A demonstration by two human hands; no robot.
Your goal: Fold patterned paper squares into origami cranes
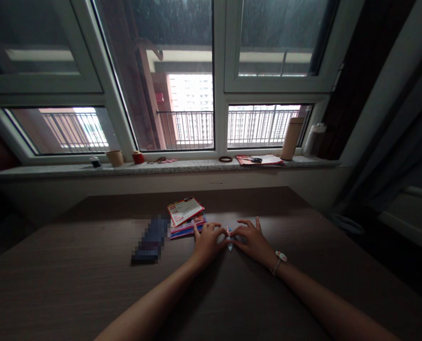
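Paper piece point(229, 242) pinched between left hand point(208, 242) and right hand point(254, 241), fingertips meeting on table point(90, 279).

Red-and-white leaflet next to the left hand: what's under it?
A stack of colourful sheets, blue and pink edges showing along its lower side, lying on the table. The leaflet covers most of them, so their number and print cannot be seen.

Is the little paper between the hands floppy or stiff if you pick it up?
The paper looks small and thin, so probably very light and bendy. Its folds may stiffen it slightly. On the smooth table it would likely slide easily.
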